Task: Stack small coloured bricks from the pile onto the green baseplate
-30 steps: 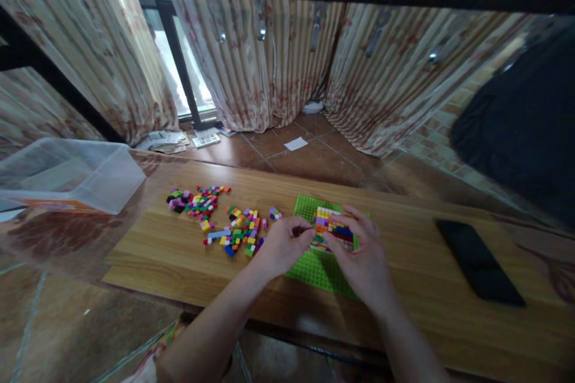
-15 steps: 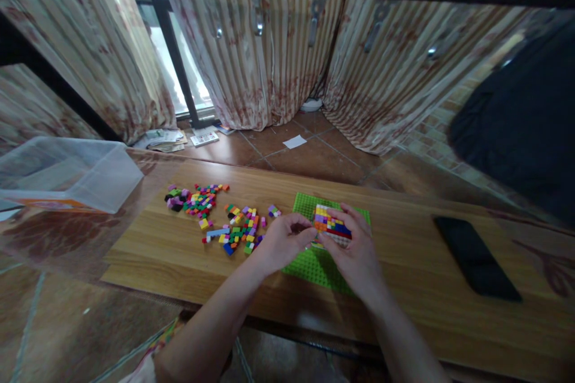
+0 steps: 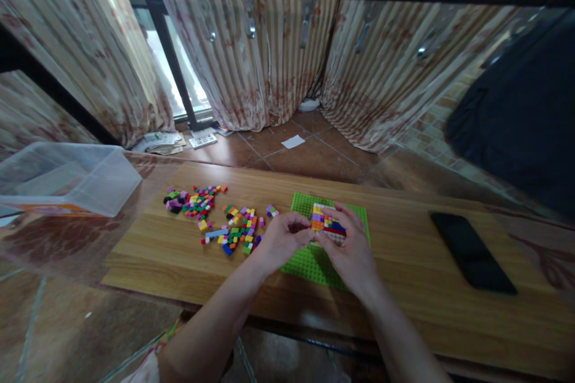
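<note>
A multicoloured toy-brick build (image 3: pixel 331 225) with rows of orange, yellow, blue, red and white sits over the green baseplate (image 3: pixel 314 269). Around its right side curls my right hand (image 3: pixel 350 249), fingers at the far edge and thumb at the near left corner. My left hand (image 3: pixel 284 240) is at the build's left edge, thumb and forefinger pinched together close to my right thumb. Whatever those fingertips hold is too small or hidden to make out. Whether the build is attached to the baseplate, I cannot tell.
Loose toy bricks (image 3: pixel 240 228) lie left of my hands, with another brick pile (image 3: pixel 197 200) beyond. A clear plastic bin (image 3: pixel 103 182) stands at the far left. To the right lies a black phone (image 3: pixel 471 251) on the wooden board (image 3: pixel 404 299).
The whole view has shifted slightly. Both hands stay at the build in nearly the same pose; no brick has visibly moved.
</note>
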The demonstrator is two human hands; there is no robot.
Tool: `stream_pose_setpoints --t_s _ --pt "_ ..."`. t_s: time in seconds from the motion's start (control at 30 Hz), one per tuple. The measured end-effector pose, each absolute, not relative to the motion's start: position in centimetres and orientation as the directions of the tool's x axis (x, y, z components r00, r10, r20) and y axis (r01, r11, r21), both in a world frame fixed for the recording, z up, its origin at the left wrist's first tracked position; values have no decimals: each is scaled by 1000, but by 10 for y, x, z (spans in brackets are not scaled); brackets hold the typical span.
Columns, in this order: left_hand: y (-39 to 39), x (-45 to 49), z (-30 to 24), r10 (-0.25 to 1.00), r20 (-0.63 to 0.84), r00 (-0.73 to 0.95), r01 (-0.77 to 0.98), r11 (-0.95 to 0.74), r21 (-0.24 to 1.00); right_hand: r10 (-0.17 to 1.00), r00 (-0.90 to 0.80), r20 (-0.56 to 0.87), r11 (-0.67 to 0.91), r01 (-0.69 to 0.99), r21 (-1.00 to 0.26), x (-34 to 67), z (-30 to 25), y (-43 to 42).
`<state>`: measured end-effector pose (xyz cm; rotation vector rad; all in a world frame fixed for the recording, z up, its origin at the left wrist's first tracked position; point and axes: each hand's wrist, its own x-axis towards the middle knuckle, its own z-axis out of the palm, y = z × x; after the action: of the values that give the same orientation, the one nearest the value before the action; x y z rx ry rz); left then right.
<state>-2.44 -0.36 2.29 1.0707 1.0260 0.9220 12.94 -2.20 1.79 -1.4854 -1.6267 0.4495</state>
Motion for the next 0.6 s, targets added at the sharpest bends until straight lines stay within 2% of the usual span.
stream_pose_setpoints --t_s 0.23,0.6 --pt "-3 -28 26 961 -143 237 1 147 989 931 85 354 236 599 -765 131 19 -23" --pt "-2 -28 27 967 -71 246 142 37 989 933 139 333 235 467 -852 133 17 -19"
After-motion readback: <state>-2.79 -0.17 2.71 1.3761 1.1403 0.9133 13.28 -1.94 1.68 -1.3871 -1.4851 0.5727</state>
